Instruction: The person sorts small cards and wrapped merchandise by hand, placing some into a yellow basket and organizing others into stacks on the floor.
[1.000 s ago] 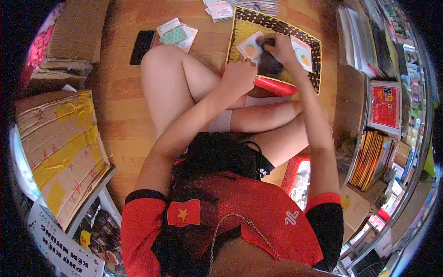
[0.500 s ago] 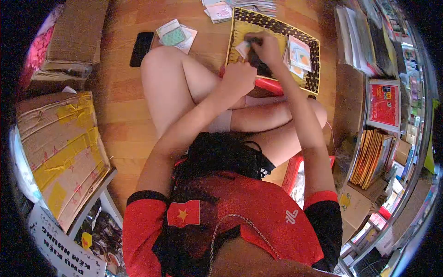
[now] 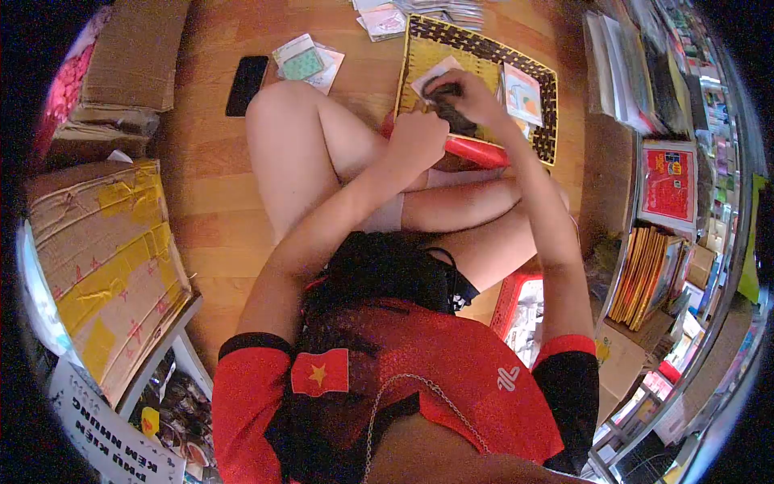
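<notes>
My left hand (image 3: 419,139) is closed at the near left edge of the woven basket (image 3: 484,36), its fingertips turned away from me. My right hand (image 3: 474,95) reaches over the basket with bent fingers pinched on a dark, soft-looking thing (image 3: 458,119), whose kind I cannot make out. A pale card (image 3: 437,74) shows just beyond both hands; which fingers touch it is hidden. Inside the basket's right side lie several picture cards (image 3: 522,93). A red thing (image 3: 476,152) shows under the basket's near edge.
A black phone (image 3: 247,85) and a small pile of cards with a green one (image 3: 303,64) lie on the wooden floor. More packets (image 3: 383,20) are at the top. Cardboard boxes (image 3: 113,266) stand left; shelves with folders and envelopes (image 3: 645,274) stand right.
My right hand has shifted slightly right and nearer me, with its fingers around the dark thing. The pale card now shows larger and higher. My left hand has hardly moved.
</notes>
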{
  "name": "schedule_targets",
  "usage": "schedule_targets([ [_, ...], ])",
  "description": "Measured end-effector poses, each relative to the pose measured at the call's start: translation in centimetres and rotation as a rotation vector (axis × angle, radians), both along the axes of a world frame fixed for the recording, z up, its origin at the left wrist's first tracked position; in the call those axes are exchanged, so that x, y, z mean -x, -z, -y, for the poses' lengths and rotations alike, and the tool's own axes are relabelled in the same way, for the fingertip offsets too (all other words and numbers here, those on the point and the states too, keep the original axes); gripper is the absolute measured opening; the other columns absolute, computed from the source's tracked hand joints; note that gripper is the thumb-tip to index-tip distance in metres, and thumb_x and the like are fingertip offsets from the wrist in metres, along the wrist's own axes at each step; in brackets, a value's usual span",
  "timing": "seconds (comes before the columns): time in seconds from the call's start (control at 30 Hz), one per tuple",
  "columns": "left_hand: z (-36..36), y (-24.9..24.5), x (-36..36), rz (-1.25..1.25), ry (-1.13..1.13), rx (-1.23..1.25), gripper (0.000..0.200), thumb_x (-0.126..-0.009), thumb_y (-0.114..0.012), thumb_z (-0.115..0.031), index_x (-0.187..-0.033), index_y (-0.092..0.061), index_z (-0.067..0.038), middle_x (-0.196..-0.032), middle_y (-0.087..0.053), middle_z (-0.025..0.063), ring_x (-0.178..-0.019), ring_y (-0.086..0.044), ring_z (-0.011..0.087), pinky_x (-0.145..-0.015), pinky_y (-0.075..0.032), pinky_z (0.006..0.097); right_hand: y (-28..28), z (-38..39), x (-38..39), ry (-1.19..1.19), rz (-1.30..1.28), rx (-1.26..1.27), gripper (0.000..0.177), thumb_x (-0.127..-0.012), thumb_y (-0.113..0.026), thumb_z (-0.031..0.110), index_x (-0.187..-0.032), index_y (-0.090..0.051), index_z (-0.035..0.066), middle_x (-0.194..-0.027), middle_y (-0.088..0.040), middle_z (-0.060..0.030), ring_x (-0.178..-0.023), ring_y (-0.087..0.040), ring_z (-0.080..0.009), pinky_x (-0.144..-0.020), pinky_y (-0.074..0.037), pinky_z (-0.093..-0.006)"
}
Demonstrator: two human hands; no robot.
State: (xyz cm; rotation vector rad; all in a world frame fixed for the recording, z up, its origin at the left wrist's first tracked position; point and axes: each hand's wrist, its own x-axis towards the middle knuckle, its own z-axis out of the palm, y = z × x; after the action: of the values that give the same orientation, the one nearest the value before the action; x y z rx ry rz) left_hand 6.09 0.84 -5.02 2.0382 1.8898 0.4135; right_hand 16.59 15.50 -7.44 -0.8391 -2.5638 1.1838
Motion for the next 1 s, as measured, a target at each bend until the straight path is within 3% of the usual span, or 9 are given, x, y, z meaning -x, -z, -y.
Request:
schedule_targets([
  [0.2,0.0,0.2,-0.1,-0.04,-0.01,-0.098,0.017,-0.073,-0.057,-0.016,-0.072,-0.065,-0.002,-0.069,-0.062,0.0169,-0.067,-0.064,0.0312,-0.058,-0.051,0.043,1.7,-1.4,0.3,0.26,-0.017,-0.352,0.017,-0.07,-0.054,0.001,-0.083,-0.064,0.008,-0.088,-0.062,-0.0117,-0.087,-0.059,-0.0297,-0.08,-0.046,-0.0362],
  [0.33,0.1,-0.2,0.0,-0.036,-0.002,-0.008,0.017,-0.072,-0.057,-0.017,-0.073,-0.065,-0.002,-0.071,-0.063,0.0169,-0.067,-0.064,0.0309,-0.058,-0.051,0.0426,-1.0,1.9,-0.1,-0.027,0.042,-0.166,0.02,-0.068,-0.055,0.0,-0.08,-0.067,0.011,-0.088,-0.061,-0.0125,-0.087,-0.059,-0.0289,-0.08,-0.045,-0.0356],
  [0.43,0.1,0.1,-0.1,-0.036,-0.003,-0.033,0.015,-0.07,-0.058,-0.015,-0.074,-0.065,-0.003,-0.075,-0.062,0.0157,-0.073,-0.064,0.0287,-0.059,-0.051,0.0412,-1.1,-0.7,-0.5,0.092,0.196,-0.016,0.022,-0.068,-0.055,-0.001,-0.08,-0.068,0.012,-0.087,-0.062,-0.0128,-0.083,-0.06,-0.0295,-0.077,-0.047,-0.0358],
  [0.47,0.1,0.1,-0.1,-0.037,0.001,-0.043,0.014,-0.069,-0.058,-0.014,-0.073,-0.066,-0.003,-0.077,-0.062,0.0151,-0.075,-0.063,0.0275,-0.059,-0.051,0.0405,-1.1,-1.6,0.0,0.127,0.119,-0.271,0.023,-0.067,-0.055,-0.001,-0.081,-0.068,0.012,-0.086,-0.063,-0.013,-0.079,-0.061,-0.0307,-0.073,-0.048,-0.0364],
  [0.57,0.0,-0.3,-0.1,-0.042,-0.003,0.023,0.015,-0.07,-0.058,-0.015,-0.075,-0.066,-0.003,-0.08,-0.062,0.015,-0.075,-0.063,0.0275,-0.059,-0.052,0.0407,-0.1,-0.7,0.5,0.306,0.093,-0.459,0.022,-0.067,-0.056,-0.001,-0.079,-0.069,0.011,-0.085,-0.063,-0.0133,-0.08,-0.061,-0.0304,-0.074,-0.048,-0.0373],
  [0.7,0.1,-0.5,0.0,-0.041,-0.001,0.038,0.017,-0.07,-0.058,-0.015,-0.079,-0.065,-0.002,-0.083,-0.062,0.0147,-0.077,-0.063,0.0272,-0.06,-0.052,0.0403,-1.1,1.4,-1.1,-0.051,0.041,-0.173,0.017,-0.069,-0.056,-0.004,-0.078,-0.067,0.007,-0.083,-0.064,-0.0098,-0.079,-0.062,-0.0252,-0.074,-0.047,-0.0319],
  [0.73,0.0,-0.5,0.0,-0.039,0.0,0.058,0.017,-0.07,-0.058,-0.015,-0.079,-0.065,-0.002,-0.083,-0.062,0.0144,-0.077,-0.062,0.0271,-0.06,-0.052,0.0401,-0.8,0.6,-1.7,-0.122,0.122,-0.16,0.025,-0.063,-0.055,-0.003,-0.076,-0.07,0.014,-0.084,-0.063,-0.0127,-0.078,-0.062,-0.029,-0.074,-0.048,-0.0331],
  [0.83,0.0,-0.4,-0.2,-0.032,-0.015,0.006,0.016,-0.07,-0.058,-0.015,-0.077,-0.065,-0.003,-0.081,-0.062,0.0138,-0.077,-0.062,0.0272,-0.061,-0.052,0.0398,-1.7,-1.1,-1.9,-0.112,0.202,-0.115,0.026,-0.063,-0.054,-0.004,-0.076,-0.07,0.012,-0.079,-0.064,-0.0125,-0.075,-0.062,-0.028,-0.073,-0.048,-0.0333],
  [1.0,0.0,-0.8,-0.1,-0.038,0.003,0.075,0.017,-0.071,-0.058,-0.015,-0.081,-0.064,-0.003,-0.081,-0.063,0.0134,-0.079,-0.063,0.0274,-0.062,-0.051,0.0407,0.2,0.4,0.8,0.285,0.068,-0.434,0.021,-0.063,-0.054,-0.005,-0.074,-0.066,0.008,-0.084,-0.065,-0.0113,-0.081,-0.062,-0.0287,-0.075,-0.048,-0.0356],
])
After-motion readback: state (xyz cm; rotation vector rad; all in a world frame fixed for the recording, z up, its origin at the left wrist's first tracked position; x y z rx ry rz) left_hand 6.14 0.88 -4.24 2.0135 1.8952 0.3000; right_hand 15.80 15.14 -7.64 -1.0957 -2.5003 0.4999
